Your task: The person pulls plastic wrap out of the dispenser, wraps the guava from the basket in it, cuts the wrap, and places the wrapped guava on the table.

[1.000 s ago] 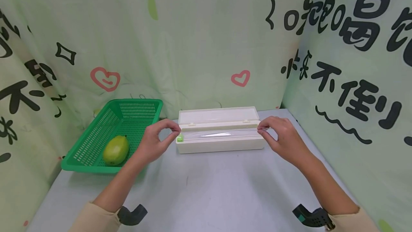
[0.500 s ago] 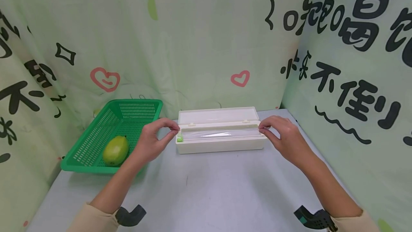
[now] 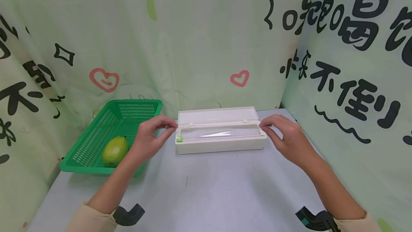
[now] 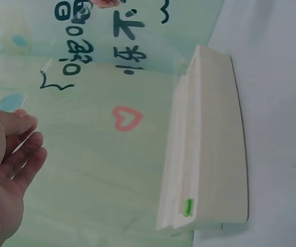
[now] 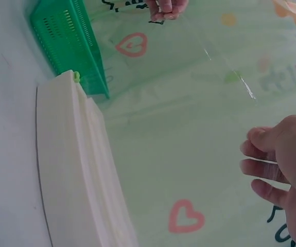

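Note:
A white cling film dispenser (image 3: pixel 222 146) stands on the table with its lid (image 3: pixel 219 116) tipped back. Clear cling film (image 5: pixel 248 90) stretches above it, its edge catching light in both wrist views. My left hand (image 3: pixel 153 135) pinches one end of that edge between thumb and fingers, by the dispenser's left side. At the right side my right hand (image 3: pixel 286 139) pinches the other end. Both hands are raised off the box in the wrist views. A small green slider (image 4: pixel 189 207) sits at the dispenser's left end. Most of the film is too transparent to trace.
A green plastic basket (image 3: pixel 88 169) stands at the left, just beyond my left forearm. Inside it lies a yellow-green fruit (image 3: pixel 114 151), perhaps a mango. Printed curtains (image 3: pixel 199 46) hang behind and beside the white table (image 3: pixel 206 196).
My left hand has shifted slightly left, and my right hand slightly right, widening the gap between them. Both keep their pinch on the film. Dispenser, basket and fruit stay put.

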`<state>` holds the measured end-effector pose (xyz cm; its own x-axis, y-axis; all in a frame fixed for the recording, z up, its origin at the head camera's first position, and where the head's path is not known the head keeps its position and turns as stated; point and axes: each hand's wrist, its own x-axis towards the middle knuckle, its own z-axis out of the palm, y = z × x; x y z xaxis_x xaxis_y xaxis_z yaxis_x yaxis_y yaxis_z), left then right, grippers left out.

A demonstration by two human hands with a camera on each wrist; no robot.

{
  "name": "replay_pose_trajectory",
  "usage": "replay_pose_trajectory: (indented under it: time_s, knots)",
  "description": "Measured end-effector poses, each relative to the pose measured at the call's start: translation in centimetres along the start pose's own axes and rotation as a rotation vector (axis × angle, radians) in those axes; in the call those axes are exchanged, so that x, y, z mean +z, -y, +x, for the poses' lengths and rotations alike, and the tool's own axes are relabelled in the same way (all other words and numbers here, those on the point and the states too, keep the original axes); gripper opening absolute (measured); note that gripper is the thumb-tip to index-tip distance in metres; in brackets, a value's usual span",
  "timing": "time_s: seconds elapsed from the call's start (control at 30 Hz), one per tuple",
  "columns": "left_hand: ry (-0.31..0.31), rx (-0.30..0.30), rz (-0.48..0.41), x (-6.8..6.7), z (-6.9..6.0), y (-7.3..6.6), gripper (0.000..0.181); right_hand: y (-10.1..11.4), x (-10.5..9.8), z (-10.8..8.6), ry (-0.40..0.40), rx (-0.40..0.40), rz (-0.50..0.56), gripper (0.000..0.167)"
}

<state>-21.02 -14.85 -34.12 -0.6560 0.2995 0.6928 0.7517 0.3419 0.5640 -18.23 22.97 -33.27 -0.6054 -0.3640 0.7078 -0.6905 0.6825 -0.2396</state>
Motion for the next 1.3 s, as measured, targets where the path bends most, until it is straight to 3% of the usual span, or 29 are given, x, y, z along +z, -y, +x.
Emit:
replay_pose_trajectory:
  time_s: [0.4, 0.7, 0.97, 1.3]
  knots:
    - [-0.006, -0.063, -0.047, -0.6, 0.1, -0.3, 0.016, 0.6, -0.4, 0.1, -0.047, -0.024, 0.037, 0.027]
    - [-0.025, -0.074, -0.067, -1.0, 0.2, -0.6, 0.015, 1.2, -0.7, 0.4, -0.059, -0.038, 0.055, 0.018]
    - [-0.040, -0.066, -0.103, -1.3, 0.3, -1.1, 0.015, 2.0, -1.0, 0.5, -0.088, -0.053, 0.058, 0.033]
    - [-0.067, -0.059, -0.134, -1.7, 0.5, -1.6, 0.015, 3.0, -1.7, 0.8, -0.094, -0.042, 0.045, 0.033]
